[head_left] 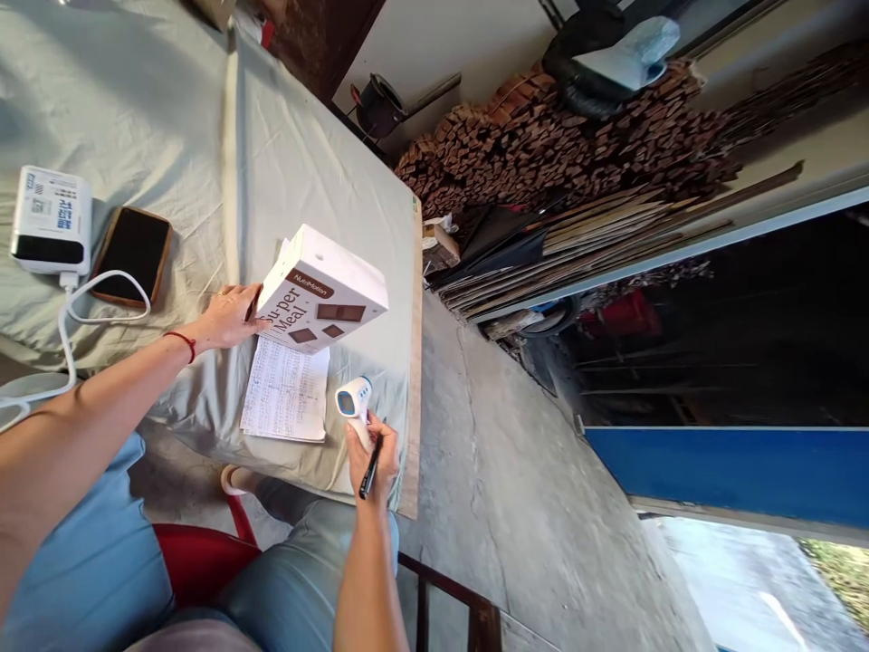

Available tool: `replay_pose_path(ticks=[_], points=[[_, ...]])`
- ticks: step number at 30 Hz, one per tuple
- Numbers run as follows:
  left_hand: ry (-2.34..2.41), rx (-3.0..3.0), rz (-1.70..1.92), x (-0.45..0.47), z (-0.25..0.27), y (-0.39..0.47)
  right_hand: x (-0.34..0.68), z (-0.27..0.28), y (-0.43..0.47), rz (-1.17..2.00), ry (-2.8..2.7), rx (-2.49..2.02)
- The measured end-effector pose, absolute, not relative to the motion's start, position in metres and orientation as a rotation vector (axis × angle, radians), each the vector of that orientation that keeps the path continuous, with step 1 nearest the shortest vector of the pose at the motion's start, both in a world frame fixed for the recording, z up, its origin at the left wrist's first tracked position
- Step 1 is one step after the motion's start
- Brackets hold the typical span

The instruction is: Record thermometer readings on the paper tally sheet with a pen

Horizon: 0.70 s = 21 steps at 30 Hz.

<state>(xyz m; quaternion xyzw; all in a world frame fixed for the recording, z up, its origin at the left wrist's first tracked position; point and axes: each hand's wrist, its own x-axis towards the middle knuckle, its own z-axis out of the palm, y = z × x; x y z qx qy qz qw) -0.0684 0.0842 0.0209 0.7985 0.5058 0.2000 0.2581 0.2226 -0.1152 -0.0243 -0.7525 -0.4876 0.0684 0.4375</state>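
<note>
My left hand (233, 316) grips the lower left edge of a white box (339, 267) printed "Su-per Meal" with brown pictures. The box is tilted and partly covers some handwritten papers (285, 389) on the cloth. In my right hand (376, 457) is a white and blue infrared thermometer (354, 398), fingers closed round its handle, its small screen facing me. A black pen (370, 469) is also tucked in that hand, slanting across the fingers. The thermometer is just right of the papers, apart from the box.
A smartphone (134, 254) and a white power bank (52, 220) with a white cable (68, 340) lie on the cloth-covered table (326, 163) at left. Stacked firewood (529, 149) lines the wall beyond. Under me is a red chair (196, 561).
</note>
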Motion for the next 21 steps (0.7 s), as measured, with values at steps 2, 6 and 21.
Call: replay_pose_path(ticks=[2, 6, 21], points=[[1.444, 2.206, 0.498, -0.068, 0.024, 0.078, 0.239, -0.033, -0.123, 0.135, -1.251, -1.962], [1.648, 2.272, 0.358, -0.067, 0.037, 0.061, 0.245, -0.035, -0.127, 0.037, -1.288, -2.009], [0.849, 2.673, -0.058, -0.014, 0.043, -0.063, 0.175, -0.036, -0.122, 0.356, -0.981, -1.641]])
